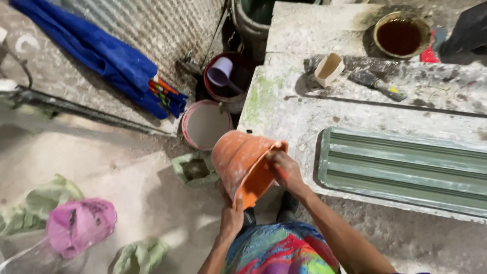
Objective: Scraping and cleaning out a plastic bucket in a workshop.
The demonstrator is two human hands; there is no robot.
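Orange bucket (pixel 243 165), dusted with pale residue and tilted on its side, sits at the slab's (pixel 299 116) front-left corner, my left hand (pixel 232 219) gripping its lower rim, right hand (pixel 285 170) clasping the upper.

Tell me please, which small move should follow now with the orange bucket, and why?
Probably tip the orange bucket a little further. It is already tilted on its side, the left hand gripping its lower rim and the right hand reaching inside. The white-filled pink bucket stands on the floor just beyond it.
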